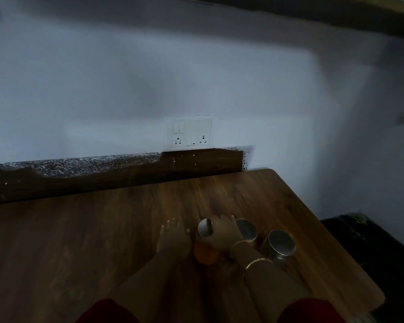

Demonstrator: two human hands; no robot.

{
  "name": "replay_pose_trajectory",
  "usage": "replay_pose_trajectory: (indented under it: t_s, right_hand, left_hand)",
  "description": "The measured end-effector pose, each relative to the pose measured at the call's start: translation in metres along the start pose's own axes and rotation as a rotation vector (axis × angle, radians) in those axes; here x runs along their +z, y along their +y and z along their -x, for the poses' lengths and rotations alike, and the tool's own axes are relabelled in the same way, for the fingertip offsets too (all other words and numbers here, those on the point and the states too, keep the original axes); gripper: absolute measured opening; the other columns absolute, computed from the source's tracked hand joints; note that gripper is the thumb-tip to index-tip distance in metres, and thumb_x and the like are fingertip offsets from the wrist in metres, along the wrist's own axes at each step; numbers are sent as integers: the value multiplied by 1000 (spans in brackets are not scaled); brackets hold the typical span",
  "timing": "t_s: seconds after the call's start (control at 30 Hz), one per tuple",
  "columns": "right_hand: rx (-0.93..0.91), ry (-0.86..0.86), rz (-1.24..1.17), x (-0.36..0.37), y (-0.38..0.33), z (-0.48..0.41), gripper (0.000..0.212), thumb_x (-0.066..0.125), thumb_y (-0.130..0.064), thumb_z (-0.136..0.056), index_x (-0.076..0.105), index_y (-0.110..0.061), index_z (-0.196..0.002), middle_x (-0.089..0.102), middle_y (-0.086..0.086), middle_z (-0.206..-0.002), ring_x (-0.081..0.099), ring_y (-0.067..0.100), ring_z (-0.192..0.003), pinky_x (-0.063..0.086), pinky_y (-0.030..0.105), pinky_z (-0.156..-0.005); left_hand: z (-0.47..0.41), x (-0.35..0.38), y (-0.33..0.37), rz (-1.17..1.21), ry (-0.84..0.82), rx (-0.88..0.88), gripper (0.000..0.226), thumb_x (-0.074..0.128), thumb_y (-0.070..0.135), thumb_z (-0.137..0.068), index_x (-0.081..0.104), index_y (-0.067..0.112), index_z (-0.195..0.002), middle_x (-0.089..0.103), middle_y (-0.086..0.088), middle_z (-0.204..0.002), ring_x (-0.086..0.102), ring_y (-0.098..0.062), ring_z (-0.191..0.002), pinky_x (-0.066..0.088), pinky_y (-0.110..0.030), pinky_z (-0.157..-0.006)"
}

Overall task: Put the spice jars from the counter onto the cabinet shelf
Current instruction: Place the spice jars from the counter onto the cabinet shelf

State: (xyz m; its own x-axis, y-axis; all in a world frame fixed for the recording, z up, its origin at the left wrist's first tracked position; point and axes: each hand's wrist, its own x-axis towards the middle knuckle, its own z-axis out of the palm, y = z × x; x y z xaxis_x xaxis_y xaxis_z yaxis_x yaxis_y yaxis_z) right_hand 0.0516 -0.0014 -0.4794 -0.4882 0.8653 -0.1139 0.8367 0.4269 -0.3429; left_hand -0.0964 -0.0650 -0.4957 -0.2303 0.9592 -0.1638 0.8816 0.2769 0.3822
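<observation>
Three spice jars with silver lids stand together on the wooden counter (103, 229). The nearest-left jar (204, 251) holds orange-brown spice, and my right hand (222, 231) grips it from above, thumb across its lid. Behind that hand a second jar (246, 228) shows only its lid. The third jar (280, 243) stands to the right, untouched. My left hand (173, 238) lies flat on the counter just left of the gripped jar, fingers straight. The cabinet shelf is out of view.
A white socket panel (188, 132) sits on the wall behind the counter. The counter's right edge (336, 241) drops off to a dark floor area. A dark ledge (313, 10) runs along the top right. The light is dim.
</observation>
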Motion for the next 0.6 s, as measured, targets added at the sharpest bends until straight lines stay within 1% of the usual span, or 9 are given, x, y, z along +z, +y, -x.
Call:
replay_pose_trajectory:
  t_s: [0.07, 0.13, 0.17, 0.23, 0.27, 0.33, 0.43, 0.53, 0.6]
  right_hand:
    - [27, 5, -194, -10, -3, 1, 68, 64, -51, -80, 42, -20, -136, 46, 4, -137, 44, 22, -126, 34, 42, -109]
    - [54, 34, -429, -26, -7, 1, 71, 70, -47, -77, 41, -23, -137, 45, 2, -135, 47, 20, -120, 44, 33, -98]
    - [46, 75, -496, -37, -10, 2, 70, 71, -46, -77, 42, -24, -136, 45, -1, -132, 48, 17, -116, 46, 29, -93]
    - [16, 190, -537, -60, -17, 2, 67, 70, -47, -78, 44, -25, -136, 44, -2, -128, 47, 16, -114, 46, 29, -91]
    - [-5, 240, -553, -73, -21, 3, 65, 69, -46, -79, 45, -25, -136, 44, 0, -128, 47, 17, -114, 45, 29, -90]
    - [-34, 312, -645, -97, -29, 4, 59, 68, -42, -81, 49, -24, -134, 46, 1, -128, 48, 17, -114, 41, 26, -87]
    - [-98, 377, -768, -131, -43, 7, 50, 67, -35, -84, 53, -24, -130, 50, -1, -129, 48, 17, -118, 42, 27, -91]
    - [-194, 443, -848, -166, -58, 11, 38, 66, -28, -86, 56, -24, -122, 53, -1, -120, 49, 17, -116, 42, 27, -91]
    - [-256, 485, -915, -186, -67, 14, 35, 68, -24, -83, 57, -28, -116, 55, 3, -116, 50, 20, -119, 45, 31, -96]
  left_hand:
    - [-4, -3, 2, 145, 53, -52, 44, 29, 31, -102, 40, 9, -138, 38, -15, -147, 33, -26, -138, 24, -42, -116]
    - [-7, -12, 7, 426, 100, -145, 38, 32, 30, -102, 52, 6, -123, 56, -12, -122, 53, -22, -112, 40, -39, -103]
    - [-8, -17, 9, 597, 90, -197, 37, 33, 30, -102, 53, 5, -120, 58, -9, -111, 55, -20, -101, 44, -38, -96]
    - [-10, -33, 16, 896, 50, -285, 42, 30, 32, -103, 53, 2, -121, 58, -12, -104, 57, -22, -94, 46, -40, -92]
    - [-11, -42, 20, 1033, 29, -327, 45, 29, 36, -103, 52, 3, -122, 60, -15, -106, 59, -25, -95, 46, -43, -94]
    - [-13, -58, 29, 1309, -19, -394, 55, 28, 47, -100, 46, 7, -132, 57, -20, -123, 58, -33, -108, 43, -50, -100]
    - [-9, -87, 43, 1654, -144, -347, 68, 29, 62, -94, 30, 17, -146, 40, -20, -144, 44, -40, -127, 34, -55, -106]
    - [-5, -120, 58, 1884, -357, -206, 79, 31, 73, -86, 32, 19, -144, 39, -24, -142, 43, -46, -125, 33, -59, -104]
    - [1, -140, 67, 1873, -518, -115, 86, 30, 79, -81, 36, 15, -138, 44, -28, -137, 49, -49, -117, 40, -57, -98]
